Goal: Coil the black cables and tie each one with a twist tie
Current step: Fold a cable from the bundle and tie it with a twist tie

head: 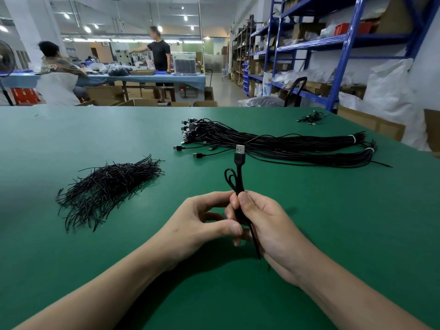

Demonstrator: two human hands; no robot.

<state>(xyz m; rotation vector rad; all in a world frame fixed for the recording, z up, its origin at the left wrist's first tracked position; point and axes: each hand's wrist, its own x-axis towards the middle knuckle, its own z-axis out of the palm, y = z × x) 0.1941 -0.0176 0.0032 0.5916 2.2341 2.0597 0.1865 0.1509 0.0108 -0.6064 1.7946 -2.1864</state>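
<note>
1. We look across a green bench (71, 139) in a storeroom. Blue shelving (342, 44) loaded with boxes runs along the 2 o'clock side, and two people (159, 51) are at a far table toward 11 o'clock.
2. Counting from the hands, a loose heap of twist ties (107, 186) lies at 10 o'clock. We judge it is kept there so the left hand can reach one quickly.
3. The supply bundle (273, 144) of black cables lies at 1 o'clock. White bands bind its right end, and the plugs fan out on the left, which should let one cable be drawn out at a time.
4. The cable (239, 184) being worked stands upright above the bench between both hands. Its USB plug (240, 148) points to 12 o'clock, and a small loop (225, 175) sits on its 9 o'clock side.
5. The right hand (269, 225) has a closed grip: thumb and curled fingers clamp the gathered strands just under the loop, so the turns cannot spring apart.
6. The left hand (195, 222) also grips the cable, pinching it between thumb and fingertips from the 9 o'clock side.
7. A thin black strand runs out of the right fist toward 5 o'clock. We cannot tell whether it is the cable's tail or a tie.
8. We judge the step to be coiling or tying, with no finished twist visible.
</note>
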